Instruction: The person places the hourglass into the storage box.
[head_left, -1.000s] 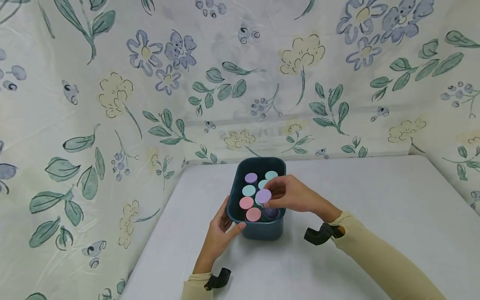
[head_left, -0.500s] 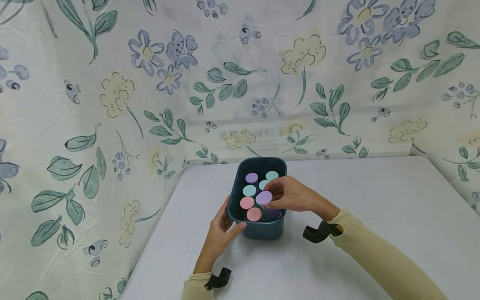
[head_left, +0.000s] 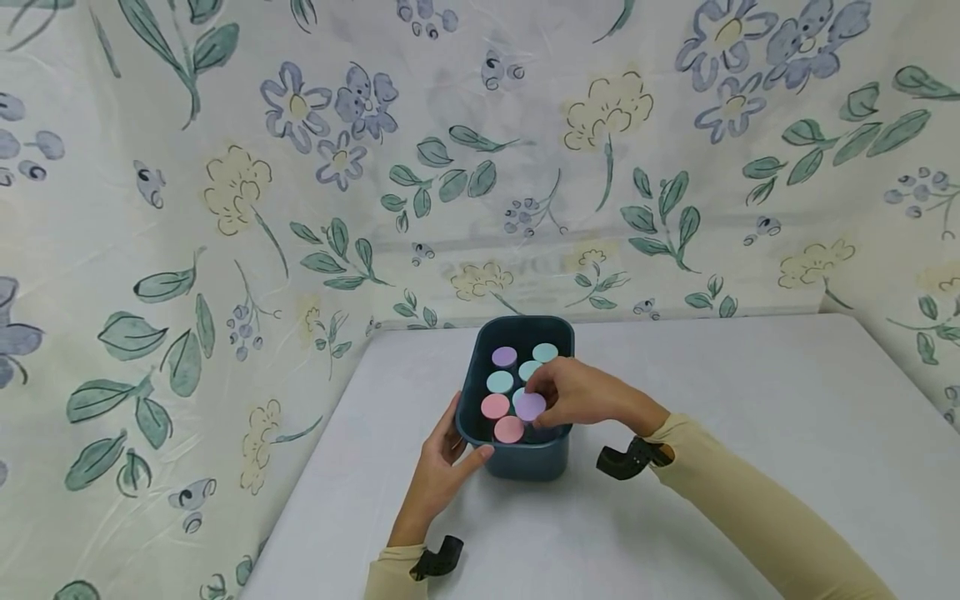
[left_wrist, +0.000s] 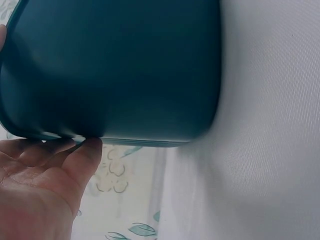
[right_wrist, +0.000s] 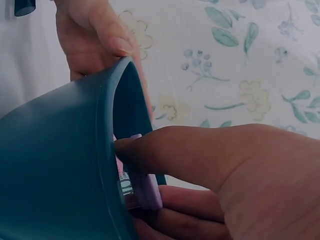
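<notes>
A dark teal bin (head_left: pixel 525 462) stands on the table with several round-lidded containers inside. My left hand (head_left: pixel 442 467) holds its near left corner, thumb on the front rim; in the left wrist view, the fingertips press its side wall (left_wrist: pixel 125 75). My right hand (head_left: pixel 581 392) reaches over the right rim and pinches a small jar by its purple lid (head_left: pixel 530 407). In the right wrist view, part of a clear, printed body shows below that purple lid (right_wrist: pixel 147 187). The jar's lower part is hidden. Pink lids (head_left: pixel 495 407) sit just left of it.
Mint lids (head_left: pixel 500 382) and another purple lid (head_left: pixel 504 357) stand farther back in the bin. A white cloth covers the table (head_left: pixel 675 517). Behind it hangs a floral curtain (head_left: pixel 337 250). Each wrist wears a black mount (head_left: pixel 633 458).
My right hand has lowered slightly toward the bin's near end, taking the purple-lidded jar down with it. My left hand stays in place on the bin.
</notes>
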